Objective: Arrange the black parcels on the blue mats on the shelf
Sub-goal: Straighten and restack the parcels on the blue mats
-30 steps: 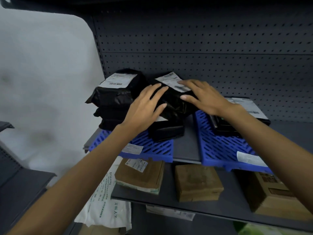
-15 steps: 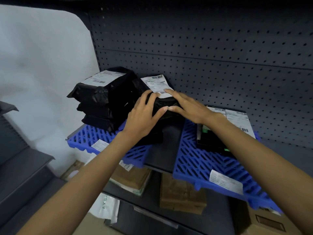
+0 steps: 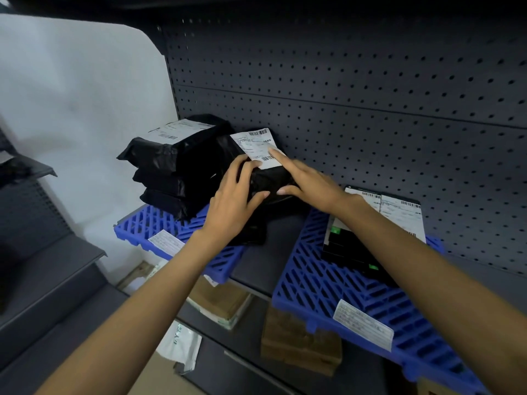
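Note:
A black parcel (image 3: 269,181) with a white label lies tilted on another dark parcel at the right end of the left blue mat (image 3: 159,223). My left hand (image 3: 236,201) grips its near left side, fingers over the top. My right hand (image 3: 308,181) lies on its right side, index finger stretched onto the label and thumb on the front face. To the left, a stack of three black parcels (image 3: 176,166) sits at the back of the same mat. A flat black parcel (image 3: 350,249) with white labels rests on the right blue mat (image 3: 319,286).
The grey pegboard back wall (image 3: 370,95) stands right behind the parcels. A strip of bare shelf (image 3: 265,260) separates the two mats. Brown cardboard boxes (image 3: 299,337) and a white bag (image 3: 182,346) lie on the shelf below. A white wall is at the left.
Both hands have closed in on the labelled parcel and shifted it back toward the pegboard, beside the stack. My right index finger now rests on its label. The view has moved closer.

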A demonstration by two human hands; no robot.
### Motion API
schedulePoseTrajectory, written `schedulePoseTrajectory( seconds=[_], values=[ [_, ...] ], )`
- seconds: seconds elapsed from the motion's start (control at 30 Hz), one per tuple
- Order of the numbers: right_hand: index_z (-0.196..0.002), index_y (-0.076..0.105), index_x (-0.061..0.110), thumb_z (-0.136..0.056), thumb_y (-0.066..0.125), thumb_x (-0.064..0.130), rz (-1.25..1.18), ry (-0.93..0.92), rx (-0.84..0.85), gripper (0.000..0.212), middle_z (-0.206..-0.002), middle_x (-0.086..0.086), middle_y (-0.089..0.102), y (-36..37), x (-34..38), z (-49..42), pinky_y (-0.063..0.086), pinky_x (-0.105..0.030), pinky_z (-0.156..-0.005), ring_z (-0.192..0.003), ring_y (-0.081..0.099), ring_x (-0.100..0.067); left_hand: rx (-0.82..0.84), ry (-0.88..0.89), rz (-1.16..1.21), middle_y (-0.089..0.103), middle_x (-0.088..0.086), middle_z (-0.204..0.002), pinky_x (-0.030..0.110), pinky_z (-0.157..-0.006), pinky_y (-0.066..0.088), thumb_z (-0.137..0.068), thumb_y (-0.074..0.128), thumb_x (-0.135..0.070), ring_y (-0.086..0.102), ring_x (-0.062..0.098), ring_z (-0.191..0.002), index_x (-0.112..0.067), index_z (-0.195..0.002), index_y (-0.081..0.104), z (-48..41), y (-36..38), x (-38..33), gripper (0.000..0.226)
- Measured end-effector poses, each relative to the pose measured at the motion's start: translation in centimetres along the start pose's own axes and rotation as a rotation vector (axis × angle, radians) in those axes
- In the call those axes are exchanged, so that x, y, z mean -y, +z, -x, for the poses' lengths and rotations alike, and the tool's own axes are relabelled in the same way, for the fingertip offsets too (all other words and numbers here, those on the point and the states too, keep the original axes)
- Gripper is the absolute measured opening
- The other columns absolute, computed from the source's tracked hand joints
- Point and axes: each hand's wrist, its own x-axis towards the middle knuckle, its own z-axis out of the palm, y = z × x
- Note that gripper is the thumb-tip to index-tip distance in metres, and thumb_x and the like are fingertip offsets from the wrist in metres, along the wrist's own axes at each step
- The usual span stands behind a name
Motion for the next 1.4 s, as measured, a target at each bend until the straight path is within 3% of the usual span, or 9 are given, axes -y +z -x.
schedulePoseTrajectory(
  seconds=[0.3,0.43,0.6,0.73,0.8,0.87,1.0,1.2,1.4],
  values=[
    [-0.153,0.001,0.048,-0.102,0.047,0.029,-0.228,-0.029,0.130,0.070,-0.160,-0.001,0.020,-0.3,-0.9,-0.9,0.026,-0.042,-0.119,-0.144,0.025,-0.018,-0.041,0.027,0.054,0.025,0.002,-0.154,0.040,-0.090,0.052,-0.091,0.066,-0.034,0.044,0.024,-0.133,-0.019,-0.140,0.039,0.2,0.8,0.2,0.058],
    [-0.154,0.010,0.042,-0.103,0.046,0.023,-0.309,-0.022,0.117,0.065,-0.162,-0.001,0.019,0.1,-0.5,-0.9,0.025,-0.043,-0.119,-0.146,0.023,-0.018,0.025,0.023,0.148,0.018,0.008,-0.157,0.047,-0.113,0.036,-0.076,0.083,-0.022,0.028,0.028,-0.144,-0.013,-0.143,0.036,0.1,1.6,0.5,0.083],
    [-0.155,0.018,0.032,-0.102,0.048,0.015,-0.421,-0.018,0.081,0.063,-0.161,-0.001,0.022,0.3,0.4,-0.7,0.025,-0.036,-0.118,-0.145,0.026,-0.018,-0.006,0.005,0.214,0.018,0.010,-0.157,0.045,-0.116,0.032,-0.070,0.084,-0.008,0.023,0.025,-0.147,-0.011,-0.143,0.037,0.2,2.0,0.5,0.087],
    [-0.155,0.018,0.029,-0.103,0.047,0.018,-0.424,-0.025,0.103,0.061,-0.161,0.001,0.022,-0.1,1.0,-0.6,0.027,-0.032,-0.117,-0.144,0.028,-0.016,-0.033,0.021,0.253,0.018,0.009,-0.157,0.025,-0.119,0.024,-0.071,0.083,-0.005,0.023,0.021,-0.146,-0.011,-0.142,0.037,0.4,1.5,1.0,0.085],
    [-0.156,0.016,0.029,-0.103,0.046,0.020,-0.406,-0.033,0.122,0.061,-0.162,0.000,0.021,-0.3,1.5,-0.4,0.027,-0.030,-0.116,-0.144,0.028,-0.017,-0.043,0.034,0.270,0.019,0.008,-0.157,0.009,-0.114,0.017,-0.072,0.082,-0.003,0.024,0.019,-0.145,-0.012,-0.142,0.038,0.6,1.1,1.4,0.083],
    [-0.156,0.014,0.029,-0.103,0.046,0.021,-0.393,-0.046,0.138,0.062,-0.162,-0.002,0.019,-0.4,2.1,-0.3,0.026,-0.031,-0.117,-0.145,0.027,-0.018,-0.048,0.058,0.283,0.021,0.008,-0.155,0.003,-0.111,0.015,-0.072,0.081,-0.002,0.026,0.015,-0.143,-0.012,-0.141,0.039,0.9,0.5,2.0,0.082],
    [-0.156,0.011,0.031,-0.105,0.041,0.024,-0.340,-0.033,0.121,0.061,-0.158,-0.009,0.026,0.1,3.6,0.1,0.025,-0.039,-0.119,-0.144,0.028,-0.022,-0.030,0.104,0.288,0.024,0.008,-0.155,0.008,-0.114,0.015,-0.073,0.083,-0.006,0.024,0.010,-0.142,-0.011,-0.141,0.039,1.3,-1.0,3.5,0.081],
    [-0.156,0.015,0.031,-0.105,0.039,0.023,-0.236,0.000,-0.064,0.057,-0.133,-0.014,0.050,1.2,6.7,1.3,0.044,-0.046,-0.100,-0.119,0.051,-0.029,0.012,0.176,0.314,0.025,0.002,-0.155,0.016,-0.119,0.018,-0.074,0.084,-0.012,0.022,0.007,-0.146,-0.017,-0.140,0.040,1.5,-2.6,6.2,0.080],
    [-0.155,0.021,0.032,-0.101,0.049,0.033,-0.211,0.021,-0.110,0.061,-0.141,-0.010,0.050,1.7,8.6,1.5,0.041,-0.046,-0.104,-0.127,0.048,-0.026,0.033,0.189,0.384,0.028,-0.001,-0.155,0.022,-0.119,0.022,-0.073,0.084,-0.022,0.025,0.011,-0.146,-0.020,-0.140,0.040,1.8,-3.0,8.7,0.080]
  ],
)
